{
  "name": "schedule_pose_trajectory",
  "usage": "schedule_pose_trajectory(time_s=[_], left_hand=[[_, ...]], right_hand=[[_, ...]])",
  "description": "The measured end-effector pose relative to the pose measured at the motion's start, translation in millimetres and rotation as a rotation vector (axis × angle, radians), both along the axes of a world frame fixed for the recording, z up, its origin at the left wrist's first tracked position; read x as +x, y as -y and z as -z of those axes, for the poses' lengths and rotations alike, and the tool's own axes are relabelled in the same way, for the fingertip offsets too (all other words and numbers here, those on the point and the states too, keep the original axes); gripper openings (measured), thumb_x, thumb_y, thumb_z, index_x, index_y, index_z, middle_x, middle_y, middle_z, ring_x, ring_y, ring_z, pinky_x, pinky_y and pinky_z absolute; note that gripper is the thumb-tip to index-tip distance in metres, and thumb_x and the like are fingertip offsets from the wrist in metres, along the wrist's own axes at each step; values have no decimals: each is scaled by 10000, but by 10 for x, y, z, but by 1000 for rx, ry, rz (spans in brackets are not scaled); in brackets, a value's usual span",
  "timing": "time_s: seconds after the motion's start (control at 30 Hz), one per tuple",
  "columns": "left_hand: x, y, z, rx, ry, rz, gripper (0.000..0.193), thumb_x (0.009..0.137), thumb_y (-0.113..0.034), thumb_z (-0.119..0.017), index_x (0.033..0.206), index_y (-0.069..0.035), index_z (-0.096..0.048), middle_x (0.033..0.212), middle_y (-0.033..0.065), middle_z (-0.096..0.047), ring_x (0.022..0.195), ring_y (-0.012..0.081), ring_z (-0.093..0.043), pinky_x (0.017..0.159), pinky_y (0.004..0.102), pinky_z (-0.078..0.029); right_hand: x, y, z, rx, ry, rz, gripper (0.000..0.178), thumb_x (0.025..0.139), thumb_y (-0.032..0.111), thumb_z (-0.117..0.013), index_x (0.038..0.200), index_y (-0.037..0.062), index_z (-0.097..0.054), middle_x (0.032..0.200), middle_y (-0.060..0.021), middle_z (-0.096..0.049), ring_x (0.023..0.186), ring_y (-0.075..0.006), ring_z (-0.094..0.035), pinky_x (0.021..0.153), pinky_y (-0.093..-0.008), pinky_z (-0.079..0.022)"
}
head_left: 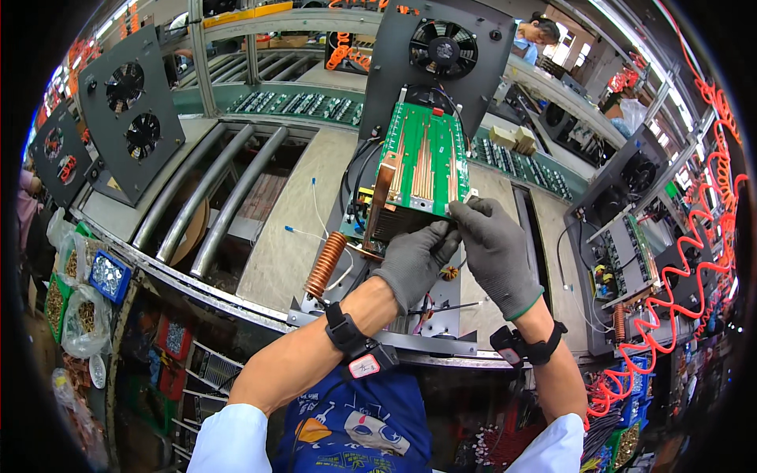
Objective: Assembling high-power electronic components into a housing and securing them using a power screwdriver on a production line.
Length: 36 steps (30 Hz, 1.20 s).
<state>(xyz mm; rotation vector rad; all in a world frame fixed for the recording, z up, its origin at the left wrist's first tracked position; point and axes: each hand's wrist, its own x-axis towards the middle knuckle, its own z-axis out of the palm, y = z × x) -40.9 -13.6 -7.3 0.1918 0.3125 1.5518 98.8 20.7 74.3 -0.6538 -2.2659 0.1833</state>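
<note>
A green circuit board (422, 162) with copper bars stands tilted up inside an open dark metal chassis (441, 71) that has a round fan in its back panel. My left hand (414, 260), in a grey glove, grips the board's near lower edge. My right hand (497, 248), also grey-gloved, pinches the board's near right corner. A copper coil (326, 264) hangs at the chassis's left front, beside thin white wires (315, 213) with blue tips. Both wrists carry black bands.
Grey roller rails (209, 193) run to the left. Two more fan panels (130, 106) lean at the far left. Another open unit (631, 252) sits at the right under orange coiled hoses (694, 260). Bins of small parts (106, 276) line the lower left. A person (536, 35) stands far back.
</note>
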Motion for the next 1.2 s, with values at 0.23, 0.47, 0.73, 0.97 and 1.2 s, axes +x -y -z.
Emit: schedule_pose_trajectory(time_s=[0.23, 0.47, 0.73, 0.97, 1.2], left_hand=[[-13, 42, -12, 12, 76, 38, 171, 1057, -85, -565, 1169, 29, -625, 1083, 116, -703, 955, 186, -720, 822, 262, -638], [-29, -62, 91, 54, 121, 122, 169, 1060, -75, -552, 1162, 47, -610, 1073, 137, -694, 957, 200, -721, 814, 257, -643], [12, -107, 185, 58, 251, 164, 148, 1057, -61, -549, 1134, 51, -606, 1040, 141, -684, 933, 208, -719, 797, 256, -648], [36, -128, 188, -2, 250, 152, 128, 1056, -76, -550, 1083, 30, -615, 995, 131, -689, 874, 211, -714, 756, 274, -643], [48, -82, 111, 5, 257, 170, 154, 1074, -102, -519, 1094, 22, -608, 942, 93, -660, 815, 167, -670, 704, 235, -601]], right_hand=[[14, -52, -85, -57, 14, -36, 244, 884, 1, -683, 1120, 31, -737, 998, -189, -691, 862, -341, -716, 754, -391, -569], [-97, -162, -379, -163, 196, 41, 173, 886, 101, -707, 1010, -6, -764, 908, -193, -729, 824, -316, -724, 745, -381, -559], [-228, -132, -543, -189, 469, 198, 185, 919, 232, -685, 972, 80, -776, 881, -186, -731, 833, -373, -718, 768, -472, -566], [-247, -113, -537, -42, 608, 267, 190, 929, 252, -670, 899, 72, -725, 869, -172, -716, 843, -380, -714, 768, -500, -558], [-221, -163, -543, 40, 592, 127, 170, 938, 228, -659, 912, 65, -695, 860, -180, -695, 828, -403, -708, 738, -498, -557]])
